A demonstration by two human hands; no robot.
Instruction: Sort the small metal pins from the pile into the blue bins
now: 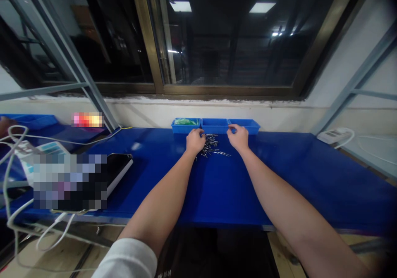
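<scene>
A loose heap of thin metal bits (212,141) is spread near the far edge of the tabletop (223,191), just in front of the left bin (177,129) and middle bin (217,124). The heap is flanked on its left by the left hand (195,141), whose fingers are curled in at it; whether a bit is pinched cannot be told. By the right hand (239,138), the front of the right bin (252,127) is partly covered; its thumb and forefinger are brought close together, but what lies between, if anything, cannot be made out.

Bits could be scattered along the tabletop if the heap is brushed by the left wrist, since they lie loose and crossed. Several could be dragged out together where they are tangled. A bit could be dropped into the wrong bin, as the bins are set side by side. The right bin could be nudged if it is knocked by the right knuckles.
</scene>
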